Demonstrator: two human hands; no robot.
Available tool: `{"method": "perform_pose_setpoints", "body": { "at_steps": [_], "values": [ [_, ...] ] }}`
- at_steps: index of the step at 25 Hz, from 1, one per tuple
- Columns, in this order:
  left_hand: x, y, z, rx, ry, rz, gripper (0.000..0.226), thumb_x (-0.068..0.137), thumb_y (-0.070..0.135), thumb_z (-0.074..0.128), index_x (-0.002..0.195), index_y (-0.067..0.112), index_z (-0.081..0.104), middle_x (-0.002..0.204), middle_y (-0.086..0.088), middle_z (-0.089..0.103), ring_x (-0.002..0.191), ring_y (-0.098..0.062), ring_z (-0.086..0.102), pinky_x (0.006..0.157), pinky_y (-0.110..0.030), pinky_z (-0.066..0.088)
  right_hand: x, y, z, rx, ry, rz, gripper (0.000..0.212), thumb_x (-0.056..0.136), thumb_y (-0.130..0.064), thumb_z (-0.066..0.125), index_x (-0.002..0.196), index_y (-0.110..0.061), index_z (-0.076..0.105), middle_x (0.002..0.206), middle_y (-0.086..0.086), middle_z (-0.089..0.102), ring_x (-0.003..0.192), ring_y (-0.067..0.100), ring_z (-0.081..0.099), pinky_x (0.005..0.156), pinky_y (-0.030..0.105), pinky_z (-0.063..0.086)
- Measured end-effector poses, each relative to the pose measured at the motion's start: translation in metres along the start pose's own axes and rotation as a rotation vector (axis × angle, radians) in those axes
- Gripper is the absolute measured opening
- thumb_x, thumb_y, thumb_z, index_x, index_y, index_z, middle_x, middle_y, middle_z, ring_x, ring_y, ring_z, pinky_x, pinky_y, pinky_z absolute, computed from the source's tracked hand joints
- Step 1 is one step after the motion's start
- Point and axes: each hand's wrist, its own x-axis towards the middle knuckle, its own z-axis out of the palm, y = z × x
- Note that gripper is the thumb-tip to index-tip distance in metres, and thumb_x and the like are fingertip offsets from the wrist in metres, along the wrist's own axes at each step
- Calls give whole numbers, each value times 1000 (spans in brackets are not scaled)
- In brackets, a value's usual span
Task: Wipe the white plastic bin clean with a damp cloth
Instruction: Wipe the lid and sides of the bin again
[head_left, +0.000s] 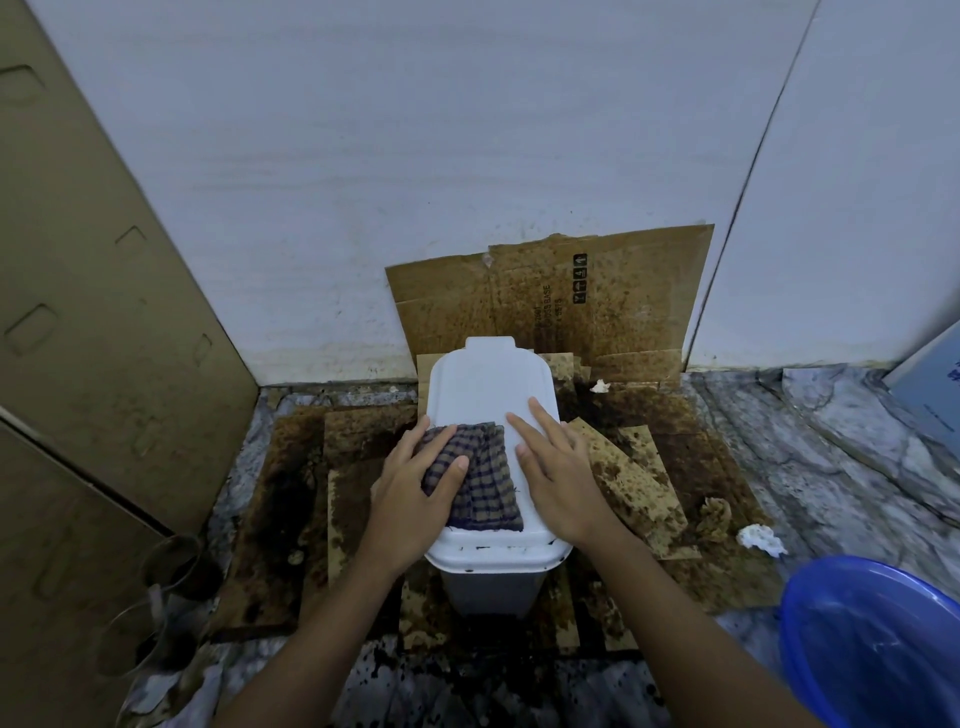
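White plastic bin (488, 387) stands on stained cardboard sheets (644, 483) on the floor, near the wall, lid shut. Its long axis runs straight away from the person. Checked cloth (485, 488) lies on the near-left part of the lid. Left hand (415, 486) presses it flat w/ fingers fairly straight and thumb spread over the fabric, not bunching it. Right hand (558, 470) lies flat beside the cloth, fingers straight & apart, steadying the lid and holding nothing. Bare lid is ahead of the left fingertips, toward the wall, so the next stroke prob. goes fwd along the long axis; left hand does the wiping. Upright cardboard (597, 296) behind reads "BASE" plus handling symbols; other print too partial. Blue basin (872, 644) sits at near right.
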Motion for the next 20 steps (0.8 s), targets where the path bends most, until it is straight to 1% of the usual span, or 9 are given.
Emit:
{"method": "perform_pose_setpoints", "body": {
  "at_steps": [3,6,8,10,11,14,16,18,20],
  "values": [
    [-5,9,1,-90,-27,-43,59,99,56,45,153,32,42,166,8,20,151,-13,23,115,-29,23,1,-3,-3,119,-21,57,46,108,-45,31,152,-37,39,167,-15,10,154,19,0,122,39,-1],
    [-9,18,2,-198,-58,-119,59,99,63,36,153,39,38,167,5,16,153,-15,18,121,-39,23,-2,-6,-6,209,22,110,45,107,-46,37,149,-35,45,166,-16,14,155,19,3,123,47,7],
    [-12,22,7,-226,-54,-161,67,94,76,17,152,46,33,169,11,6,155,-13,8,126,-50,5,-9,-9,-9,207,82,66,44,107,-45,39,149,-36,46,165,-18,18,154,15,7,122,43,11],
    [-14,24,14,-203,-74,-192,61,96,66,10,153,50,25,169,13,-4,156,-15,-2,123,-56,-11,-18,-16,-12,178,116,11,44,105,-48,39,148,-38,46,163,-18,23,152,14,12,120,40,14],
    [-15,24,15,-201,-87,-194,56,97,64,13,151,54,23,169,11,-4,156,-18,0,123,-59,-8,-21,-21,-13,168,110,8,45,104,-51,39,148,-40,46,163,-18,25,151,15,14,120,42,16],
    [-9,14,9,-402,-5,-181,49,91,77,32,139,69,27,166,5,21,150,-21,28,119,-59,30,-28,-34,-7,98,44,77,53,100,-63,38,149,-42,42,165,-15,21,152,18,11,122,52,18],
    [2,11,-3,-500,100,-251,53,100,61,44,150,57,27,164,0,28,146,-23,36,114,-53,39,-33,-39,0,24,35,134,60,96,-70,38,149,-44,39,167,-10,13,153,21,6,122,56,19],
    [16,13,-14,-469,78,-372,63,103,46,49,159,38,22,160,-7,36,143,-28,41,110,-50,42,-38,-44,2,41,46,213,59,94,-69,44,149,-47,36,167,-6,4,150,26,6,119,57,27],
    [30,13,-19,-491,25,-446,71,101,43,56,161,25,22,152,-10,47,134,-31,51,107,-49,46,-42,-47,1,96,46,276,57,94,-63,50,148,-49,36,164,-6,1,145,29,12,114,53,35]
  ]
}}
